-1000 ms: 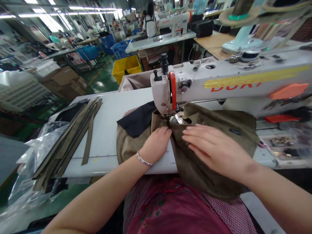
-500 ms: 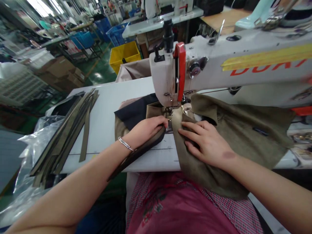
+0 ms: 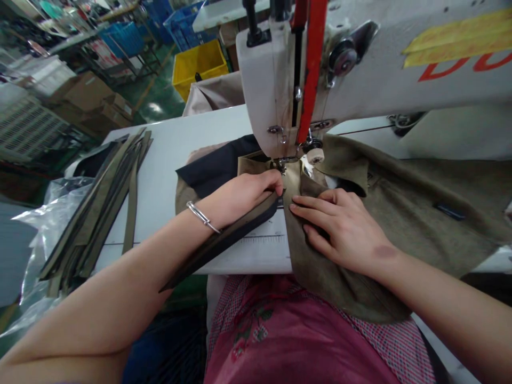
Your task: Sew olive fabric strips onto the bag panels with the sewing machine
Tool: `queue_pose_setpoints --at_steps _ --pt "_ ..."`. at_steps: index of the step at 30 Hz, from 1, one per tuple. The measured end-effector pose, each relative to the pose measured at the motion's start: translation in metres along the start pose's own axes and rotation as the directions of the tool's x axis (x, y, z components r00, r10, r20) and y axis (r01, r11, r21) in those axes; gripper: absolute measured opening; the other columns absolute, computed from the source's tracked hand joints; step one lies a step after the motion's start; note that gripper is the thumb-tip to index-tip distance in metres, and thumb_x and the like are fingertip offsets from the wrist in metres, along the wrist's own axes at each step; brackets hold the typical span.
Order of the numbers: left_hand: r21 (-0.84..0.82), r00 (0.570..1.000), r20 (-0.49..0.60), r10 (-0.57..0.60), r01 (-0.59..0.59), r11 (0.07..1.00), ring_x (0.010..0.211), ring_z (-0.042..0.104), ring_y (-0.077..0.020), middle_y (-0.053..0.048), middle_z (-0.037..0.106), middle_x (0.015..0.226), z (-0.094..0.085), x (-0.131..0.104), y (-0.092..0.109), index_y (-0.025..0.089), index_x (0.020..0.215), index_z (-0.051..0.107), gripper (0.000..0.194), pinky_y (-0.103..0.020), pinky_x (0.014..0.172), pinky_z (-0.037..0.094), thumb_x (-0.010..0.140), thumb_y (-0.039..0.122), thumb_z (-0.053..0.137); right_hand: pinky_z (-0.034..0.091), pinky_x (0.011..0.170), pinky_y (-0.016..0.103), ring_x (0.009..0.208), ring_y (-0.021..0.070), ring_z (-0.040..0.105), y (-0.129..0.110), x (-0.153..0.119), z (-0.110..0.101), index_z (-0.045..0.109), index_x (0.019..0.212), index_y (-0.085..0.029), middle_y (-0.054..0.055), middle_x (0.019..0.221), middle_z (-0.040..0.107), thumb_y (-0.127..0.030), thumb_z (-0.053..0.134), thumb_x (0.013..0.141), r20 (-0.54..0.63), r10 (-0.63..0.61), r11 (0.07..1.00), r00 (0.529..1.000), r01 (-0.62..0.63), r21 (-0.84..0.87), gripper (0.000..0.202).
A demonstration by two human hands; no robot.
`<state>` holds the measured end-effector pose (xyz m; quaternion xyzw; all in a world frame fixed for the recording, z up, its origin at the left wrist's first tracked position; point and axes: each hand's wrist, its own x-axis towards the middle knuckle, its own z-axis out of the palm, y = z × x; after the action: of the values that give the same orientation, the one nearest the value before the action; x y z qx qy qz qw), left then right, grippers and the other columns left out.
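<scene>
Beneath the head of a white sewing machine (image 3: 262,101) lies olive-brown fabric (image 3: 404,208), joined by a dark navy piece (image 3: 216,165) on the left. My left hand (image 3: 250,192) is closed, thumb and fingers pinching a fabric edge just left of the presser foot (image 3: 282,166). A folded dark strip of cloth hangs below that wrist, over the table's front edge. My right hand (image 3: 340,226) lies flat on the olive-brown fabric right of the foot, fingers stretched out and a little apart. The needle tip is too small to make out.
A bundle of olive strips (image 3: 96,213) lies at the left of the white table (image 3: 160,160), beside clear plastic wrap (image 3: 56,208). Beyond stand a yellow bin (image 3: 200,66), blue baskets (image 3: 122,40) and cardboard boxes (image 3: 90,93). The machine arm spans the right side.
The view has moved closer, so the machine head looms larger. My left hand and its fabric edge sit slightly nearer the presser foot. My right hand stays flat on the fabric.
</scene>
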<state>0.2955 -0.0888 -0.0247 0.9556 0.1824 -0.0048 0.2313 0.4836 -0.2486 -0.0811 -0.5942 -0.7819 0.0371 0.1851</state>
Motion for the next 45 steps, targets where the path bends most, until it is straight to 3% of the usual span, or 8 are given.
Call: queue_pose_setpoints --at_steps 5,11,35,41,45 --pt "0.341 0.992 -0.123 0.041 0.004 0.940 0.103 0.063 -0.0226 -0.008 0.067 0.113 0.030 -0.012 0.021 0.016 0.114 0.058 0.023 -0.037 0.091 0.049 0.094 0.028 0.054 0.037 0.087 0.048 0.105 0.0288 0.047 -0.002 0.001 -0.002 0.050 0.138 -0.022 0.005 0.138 0.055 -0.027 0.050 0.089 0.012 0.026 1.000 1.000 -0.026 -0.001 0.049" --pt "0.412 0.968 -0.221 0.118 -0.016 0.911 0.109 0.062 -0.0221 -0.007 0.064 0.125 0.050 -0.015 0.024 0.017 0.107 0.066 0.020 -0.041 0.097 0.048 0.095 0.022 0.051 0.037 0.088 0.049 0.107 0.0291 0.046 -0.002 0.003 -0.003 0.051 0.137 -0.027 0.003 0.138 0.054 -0.028 0.048 0.090 0.057 0.020 0.999 0.998 -0.018 -0.037 0.047" --pt "0.397 0.958 -0.274 0.081 0.036 0.917 0.105 0.062 -0.0215 -0.006 0.066 0.113 0.042 0.005 0.006 0.019 0.107 0.067 0.022 -0.039 0.093 0.047 0.095 0.022 0.049 0.038 0.090 0.050 0.107 0.0303 0.046 0.019 0.031 -0.005 0.053 0.134 -0.023 0.005 0.134 0.055 -0.029 0.049 0.090 0.073 -0.019 0.997 0.997 0.024 -0.074 0.045" --pt "0.420 0.960 -0.273 0.062 0.060 0.906 0.096 0.062 -0.0213 -0.008 0.065 0.104 0.040 0.016 0.003 0.017 0.100 0.069 0.023 -0.038 0.088 0.048 0.095 0.024 0.047 0.038 0.089 0.050 0.107 0.0308 0.047 0.026 0.039 -0.004 0.054 0.134 -0.024 0.006 0.133 0.056 -0.030 0.049 0.090 0.082 -0.027 0.994 0.996 0.035 -0.099 0.045" --pt "0.374 0.969 -0.241 0.048 0.047 0.926 0.103 0.062 -0.0221 -0.010 0.065 0.112 0.033 0.019 -0.003 0.016 0.107 0.067 0.026 -0.040 0.094 0.047 0.097 0.026 0.045 0.039 0.088 0.049 0.108 0.0309 0.048 0.031 0.045 -0.004 0.053 0.134 -0.024 0.007 0.133 0.056 -0.031 0.048 0.091 0.069 -0.041 0.993 0.997 0.048 -0.104 0.044"
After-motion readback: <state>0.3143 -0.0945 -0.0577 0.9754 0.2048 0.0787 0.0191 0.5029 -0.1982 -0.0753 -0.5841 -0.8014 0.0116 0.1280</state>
